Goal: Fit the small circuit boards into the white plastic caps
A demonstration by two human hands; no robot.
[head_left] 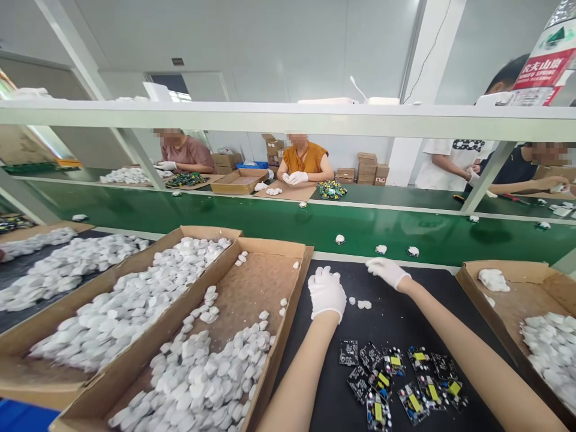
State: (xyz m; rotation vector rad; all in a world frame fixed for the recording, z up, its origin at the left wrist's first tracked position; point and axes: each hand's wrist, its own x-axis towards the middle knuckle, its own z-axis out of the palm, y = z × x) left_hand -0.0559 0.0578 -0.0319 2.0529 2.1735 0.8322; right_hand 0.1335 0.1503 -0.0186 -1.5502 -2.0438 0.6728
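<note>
The left hand (327, 291) curls, any hold impossible to tell; right hand (387, 272) outstretched, palm hidden.

Hands (327, 293) cloth-gloved; mat (382, 327) matt; green belt (265, 222) glossy; trays (252, 273) cardboard.

Free strip of black mat (390, 321) beyond circuit boards (382, 380), cardboard boxes (256, 282) as side barriers.

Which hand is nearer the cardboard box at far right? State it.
Right. The right hand is left of that cardboard box, over the black mat; the left hand is farther left, beside another box.
</note>
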